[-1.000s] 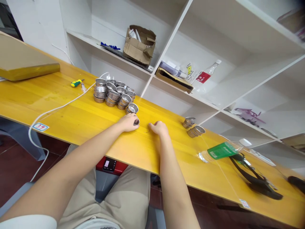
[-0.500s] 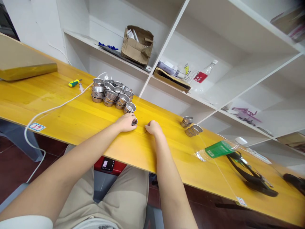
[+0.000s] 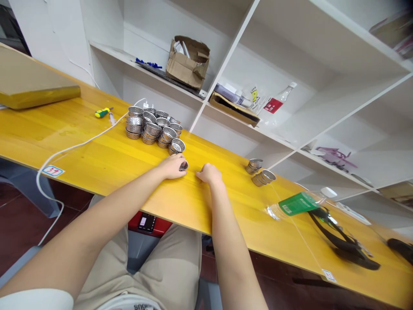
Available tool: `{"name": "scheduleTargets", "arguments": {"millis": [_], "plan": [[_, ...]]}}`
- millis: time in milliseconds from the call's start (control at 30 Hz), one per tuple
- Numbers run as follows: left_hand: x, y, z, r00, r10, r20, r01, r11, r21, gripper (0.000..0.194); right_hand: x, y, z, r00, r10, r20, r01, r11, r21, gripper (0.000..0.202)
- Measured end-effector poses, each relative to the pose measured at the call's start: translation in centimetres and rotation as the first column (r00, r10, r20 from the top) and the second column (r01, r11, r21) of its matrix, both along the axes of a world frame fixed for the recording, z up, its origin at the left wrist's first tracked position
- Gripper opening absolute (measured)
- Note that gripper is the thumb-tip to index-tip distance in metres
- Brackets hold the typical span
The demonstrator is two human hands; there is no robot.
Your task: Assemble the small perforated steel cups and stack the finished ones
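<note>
My left hand (image 3: 173,167) is wrapped round a small metal cup (image 3: 183,165) whose open end faces right, just in front of a cluster of perforated metal cups (image 3: 153,128), several of them stacked. To its right, my right hand (image 3: 209,173) is closed low over the yellow table (image 3: 190,198), thumb and fingers pinched together. What it pinches, if anything, is too small to make out. Farther right stand a few more metal cups (image 3: 258,179) in two short stacks.
A green-labelled bottle (image 3: 298,203) lies on the right beside a black strap-like object (image 3: 343,241). On the left are a screwdriver (image 3: 102,113), a white cable (image 3: 77,146) and a large flat box (image 3: 35,82). White shelves (image 3: 226,56) rise behind the table.
The whole view has shifted slightly. Both hands keep nearly the same place and pose, the left still round the cup.
</note>
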State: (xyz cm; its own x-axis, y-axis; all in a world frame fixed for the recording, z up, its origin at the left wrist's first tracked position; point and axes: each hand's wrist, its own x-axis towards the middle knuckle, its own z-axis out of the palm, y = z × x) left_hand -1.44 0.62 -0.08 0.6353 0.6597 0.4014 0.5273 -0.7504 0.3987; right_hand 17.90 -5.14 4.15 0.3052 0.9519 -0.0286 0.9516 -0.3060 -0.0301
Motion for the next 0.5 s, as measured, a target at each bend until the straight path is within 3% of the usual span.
{"name": "scheduleTargets", "arguments": {"millis": [267,500], "plan": [[0.2,0.1,-0.4,0.996,-0.012,0.092,0.018,0.997,-0.070,0.036,-1.6,0.0,-0.3,0.997,0.070,0.022,-0.069,0.995,-0.072,0.034],[0.3,0.1,-0.3,0.992,0.004,0.123,0.007,0.995,-0.096,0.049,-0.7,0.5,-0.8,0.980,0.088,-0.176,-0.062,0.987,0.148,0.023]]}}
